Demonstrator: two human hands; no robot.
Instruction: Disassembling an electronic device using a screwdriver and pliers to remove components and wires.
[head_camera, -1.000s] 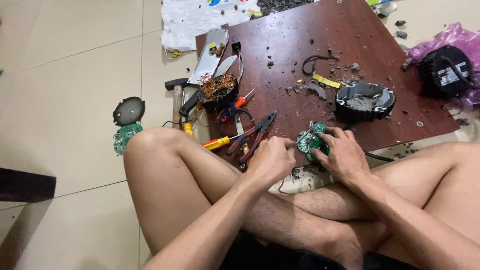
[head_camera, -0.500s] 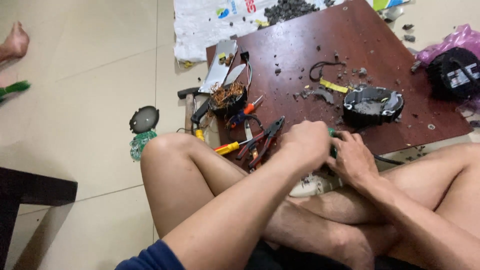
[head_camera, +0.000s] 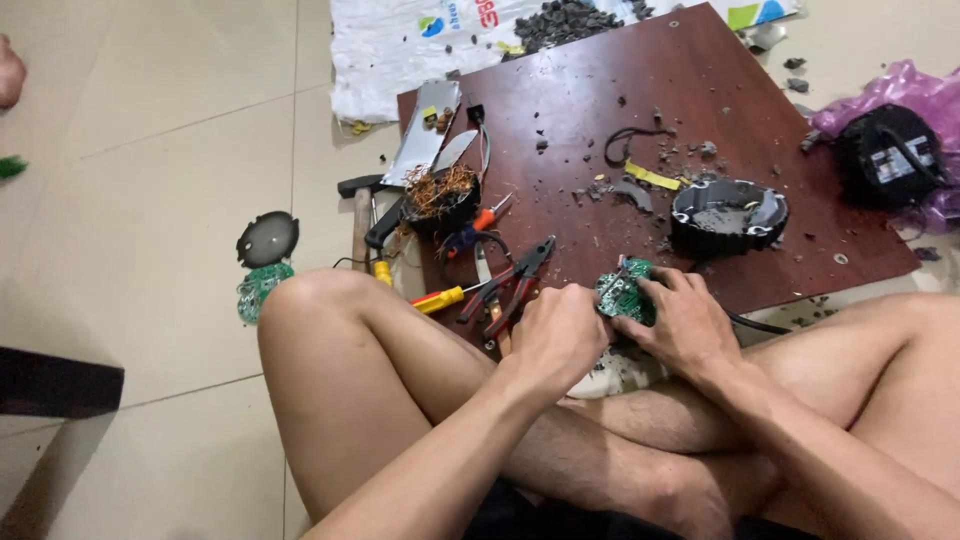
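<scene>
Green circuit board (head_camera: 622, 293) held in both hands at the near edge of the brown board (head_camera: 700, 80).

We judge it light, stiff and fragile, best gripped by its rim. Our right hand (head_camera: 680, 325) clasps its right side, fingers curled around it; our left hand (head_camera: 560, 335) is clenched at its left edge, holding what we cannot tell. Red-handled pliers (head_camera: 510, 280) lie just beside.
</scene>
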